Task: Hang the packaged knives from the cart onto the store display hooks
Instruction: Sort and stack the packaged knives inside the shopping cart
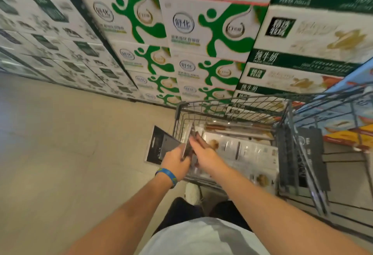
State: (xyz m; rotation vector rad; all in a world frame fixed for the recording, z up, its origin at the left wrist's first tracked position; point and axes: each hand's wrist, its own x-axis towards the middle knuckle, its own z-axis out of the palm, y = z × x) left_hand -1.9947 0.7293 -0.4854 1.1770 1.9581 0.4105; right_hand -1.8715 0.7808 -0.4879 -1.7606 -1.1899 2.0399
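Observation:
A wire shopping cart [226, 104] stands in front of me, its basket filled with several flat packaged knives [248, 151]. My left hand [176, 161], with a blue wristband, grips a dark packaged knife [161, 145] held just outside the cart's left side. My right hand [203, 151] reaches over the cart's near left corner, fingers on the edge of another package [192, 133] standing against the cart wall. Whether it is gripped is blurred. No display hooks are in view.
Stacked green-and-white milk cartons [201, 32] form a wall straight ahead and to the left. Colourful boxes [347, 125] sit at the right behind the cart. A dark package [306, 153] hangs on the cart's right side. Beige floor tiles [60, 143] spread to the left.

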